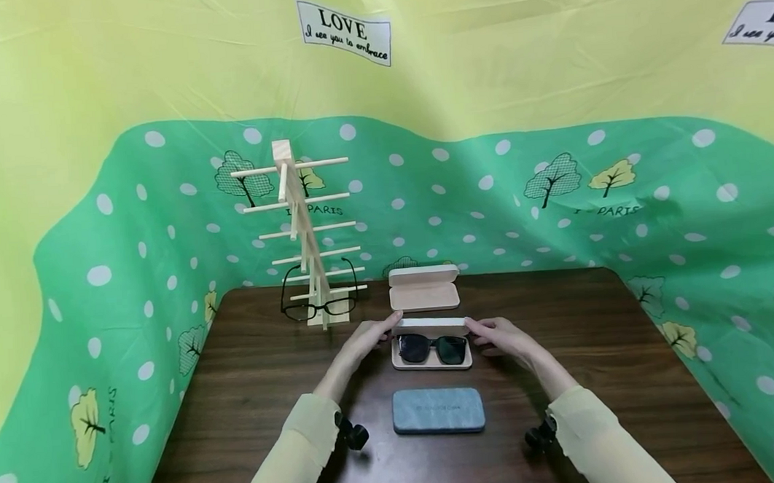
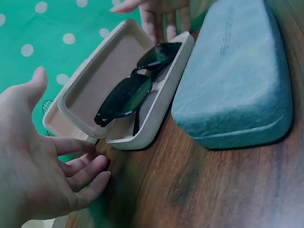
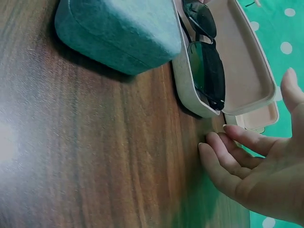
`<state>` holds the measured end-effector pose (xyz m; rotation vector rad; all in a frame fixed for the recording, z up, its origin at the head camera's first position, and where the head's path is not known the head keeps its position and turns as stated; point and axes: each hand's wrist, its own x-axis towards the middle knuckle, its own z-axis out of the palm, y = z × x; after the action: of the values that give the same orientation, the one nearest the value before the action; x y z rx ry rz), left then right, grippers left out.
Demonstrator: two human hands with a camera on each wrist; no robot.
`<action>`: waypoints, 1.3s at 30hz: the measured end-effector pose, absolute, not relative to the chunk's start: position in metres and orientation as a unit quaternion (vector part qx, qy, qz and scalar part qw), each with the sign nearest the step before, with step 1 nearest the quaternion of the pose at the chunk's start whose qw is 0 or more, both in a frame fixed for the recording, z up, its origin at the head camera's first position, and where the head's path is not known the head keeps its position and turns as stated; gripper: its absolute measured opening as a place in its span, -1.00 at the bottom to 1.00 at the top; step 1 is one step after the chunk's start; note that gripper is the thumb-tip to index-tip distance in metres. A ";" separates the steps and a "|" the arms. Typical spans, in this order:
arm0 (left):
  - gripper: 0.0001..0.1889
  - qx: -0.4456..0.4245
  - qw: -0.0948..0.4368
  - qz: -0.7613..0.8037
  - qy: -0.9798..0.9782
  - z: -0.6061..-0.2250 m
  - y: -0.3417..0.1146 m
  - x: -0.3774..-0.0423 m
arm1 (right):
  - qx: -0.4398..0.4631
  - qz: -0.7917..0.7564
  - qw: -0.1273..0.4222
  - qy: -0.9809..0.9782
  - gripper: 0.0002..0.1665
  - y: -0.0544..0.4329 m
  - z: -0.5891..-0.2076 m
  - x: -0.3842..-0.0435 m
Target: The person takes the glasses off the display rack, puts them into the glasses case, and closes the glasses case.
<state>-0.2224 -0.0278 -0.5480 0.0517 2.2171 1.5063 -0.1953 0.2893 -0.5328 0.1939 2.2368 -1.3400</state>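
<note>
A pair of dark sunglasses (image 1: 414,348) lies in an open spectacle case (image 1: 433,366) with a pale lining, its lid tilted back at the far side. My left hand (image 1: 368,335) is at the case's left end, thumb raised near the lid corner. At the opposite end is my right hand (image 1: 505,335), its thumb likewise by the lid corner. Both wrist views show the fingers of the left hand (image 2: 42,161) and right hand (image 3: 259,166) loosely extended beside the case ends, gripping nothing. A closed blue-grey spectacle case (image 1: 438,412) lies nearer to me.
Behind the sunglasses stands another open case (image 1: 424,298), pale inside. To the back left rises a wooden eyewear rack (image 1: 303,224) with several pegs, and black-framed eyeglasses (image 1: 301,320) hang low on it. A printed green and yellow cloth (image 1: 462,179) hangs behind the dark wood table (image 1: 259,438).
</note>
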 end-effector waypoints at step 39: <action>-0.31 0.020 0.255 0.491 0.833 -0.547 -0.026 -0.230 | 0.065 -0.442 0.294 0.845 0.13 0.276 -0.527 -0.207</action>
<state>-0.2299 -0.0255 -0.5474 0.0532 2.2605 1.3338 -0.2073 0.2760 -0.5274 0.1735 2.2501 -1.1773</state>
